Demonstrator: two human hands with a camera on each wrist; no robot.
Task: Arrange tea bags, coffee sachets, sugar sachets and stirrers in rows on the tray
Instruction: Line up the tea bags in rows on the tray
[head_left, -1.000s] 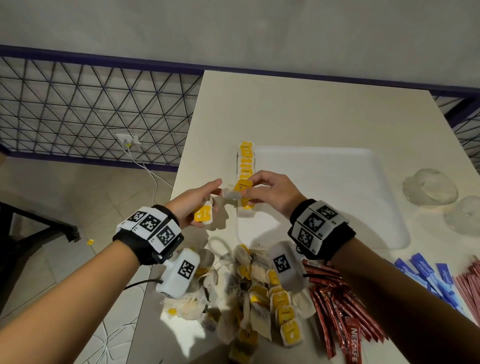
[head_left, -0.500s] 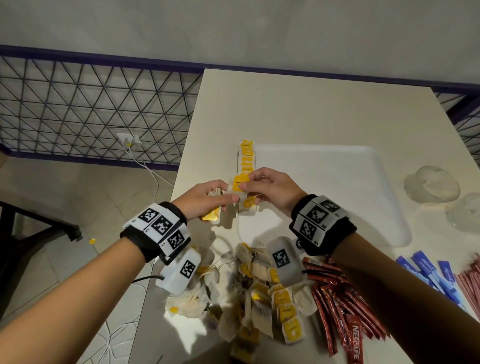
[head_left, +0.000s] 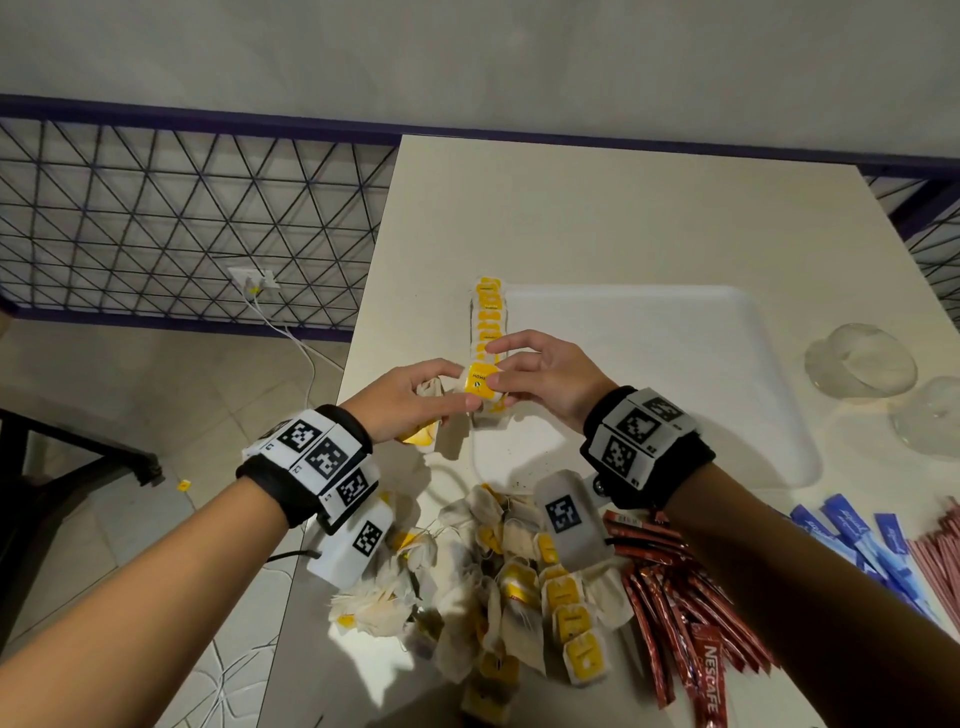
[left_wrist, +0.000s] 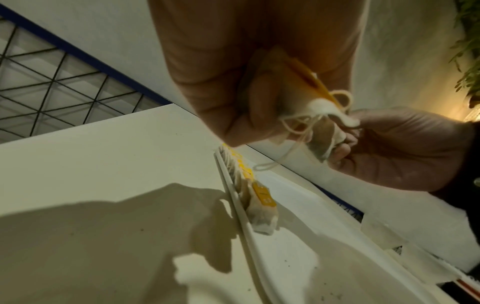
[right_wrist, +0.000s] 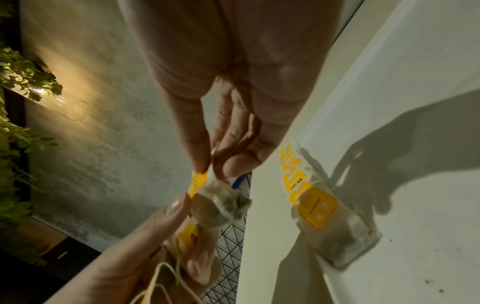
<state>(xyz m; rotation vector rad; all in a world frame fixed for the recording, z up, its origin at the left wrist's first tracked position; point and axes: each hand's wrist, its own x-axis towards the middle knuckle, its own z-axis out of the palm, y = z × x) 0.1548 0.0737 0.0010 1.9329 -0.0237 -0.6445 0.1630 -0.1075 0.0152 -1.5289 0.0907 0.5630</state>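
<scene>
Both hands meet just above the left rim of the white tray (head_left: 675, 322). My right hand (head_left: 496, 371) pinches a tea bag (head_left: 480, 382) by its yellow tag (right_wrist: 198, 183), and the bag (right_wrist: 221, 202) hangs below the fingertips. My left hand (head_left: 452, 387) touches that bag with its fingertips and grips a second tea bag (head_left: 420, 435) against the palm, its string (left_wrist: 293, 131) dangling loose. A row of tea bags (head_left: 488, 317) lies along the tray's left edge, also seen as the row (left_wrist: 258, 198) and the row (right_wrist: 313, 203) from the wrists.
A loose pile of tea bags (head_left: 519, 592) lies on the table (head_left: 597, 208) in front of the tray. To its right are red coffee sachets (head_left: 691, 623), blue sugar sachets (head_left: 857, 535) and pink stirrers (head_left: 943, 545). Two glass bowls (head_left: 860, 364) stand right of the tray.
My left hand has moved right and closed in on the right hand, so its fingertips now touch the tea bag held there. The second bag is tucked further under the left palm.
</scene>
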